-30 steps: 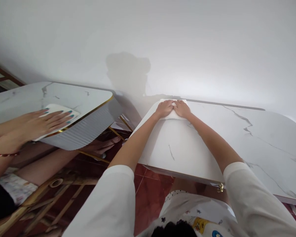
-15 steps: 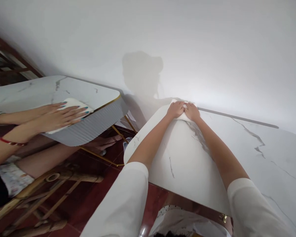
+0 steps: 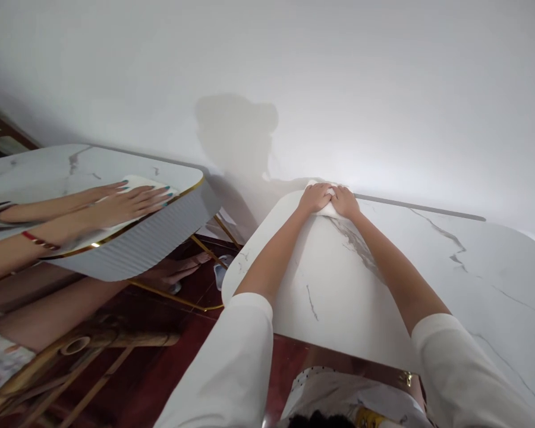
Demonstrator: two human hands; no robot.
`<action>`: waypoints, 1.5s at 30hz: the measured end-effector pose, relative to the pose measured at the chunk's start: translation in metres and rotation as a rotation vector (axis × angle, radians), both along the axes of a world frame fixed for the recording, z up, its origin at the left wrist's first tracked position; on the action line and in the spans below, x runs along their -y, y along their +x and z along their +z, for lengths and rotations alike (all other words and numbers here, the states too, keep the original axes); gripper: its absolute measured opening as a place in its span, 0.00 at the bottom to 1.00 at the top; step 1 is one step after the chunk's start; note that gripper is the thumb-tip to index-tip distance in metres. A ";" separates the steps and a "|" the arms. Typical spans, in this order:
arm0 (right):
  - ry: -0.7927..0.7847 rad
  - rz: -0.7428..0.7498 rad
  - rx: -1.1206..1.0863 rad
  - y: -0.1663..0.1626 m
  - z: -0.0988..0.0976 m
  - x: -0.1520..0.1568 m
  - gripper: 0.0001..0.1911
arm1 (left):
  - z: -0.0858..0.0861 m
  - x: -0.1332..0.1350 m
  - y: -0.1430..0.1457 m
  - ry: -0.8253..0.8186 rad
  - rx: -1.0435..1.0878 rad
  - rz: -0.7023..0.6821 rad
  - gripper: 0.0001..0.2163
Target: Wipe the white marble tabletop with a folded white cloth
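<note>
A folded white cloth [image 3: 326, 209] lies at the far edge of the white marbled table [image 3: 339, 285], close to the wall. Both my arms reach straight out to it. My left hand [image 3: 315, 197] presses down on the cloth's left side, fingers bent over it. On its right side rests my right hand [image 3: 344, 201], with the fingertips of both hands almost meeting in the middle. Most of the cloth is covered by my hands, and their undersides are hidden.
A second marbled table [image 3: 178, 172] with a gold rim stands to the left. There another person's hands [image 3: 134, 202] lie flat on a white cloth [image 3: 138, 181]. A bamboo chair [image 3: 111, 340] stands on the dark red floor. The white wall [image 3: 383, 89] borders both tables.
My hands and the cloth stay at nearly the same spot on the table. The other person's hands have shifted slightly along their table. My view has turned a little.
</note>
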State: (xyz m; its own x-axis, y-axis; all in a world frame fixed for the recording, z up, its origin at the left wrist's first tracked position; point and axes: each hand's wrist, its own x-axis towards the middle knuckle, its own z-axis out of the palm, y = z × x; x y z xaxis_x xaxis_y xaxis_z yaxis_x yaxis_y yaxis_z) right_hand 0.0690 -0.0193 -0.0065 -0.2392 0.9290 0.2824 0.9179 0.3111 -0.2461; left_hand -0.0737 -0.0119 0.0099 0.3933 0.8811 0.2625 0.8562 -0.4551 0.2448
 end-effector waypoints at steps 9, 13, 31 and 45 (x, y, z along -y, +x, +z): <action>-0.012 -0.040 -0.007 0.001 0.004 0.028 0.28 | -0.001 0.016 -0.001 -0.021 -0.035 -0.053 0.23; -0.019 -0.065 -0.012 -0.002 0.005 0.045 0.27 | -0.002 0.028 -0.004 -0.023 -0.039 -0.085 0.23; -0.010 -0.069 -0.009 -0.041 0.000 0.139 0.28 | 0.000 0.122 -0.042 -0.021 -0.100 -0.119 0.24; -0.078 0.077 -0.066 -0.073 0.007 0.234 0.34 | -0.003 0.214 -0.082 -0.054 -0.199 -0.126 0.26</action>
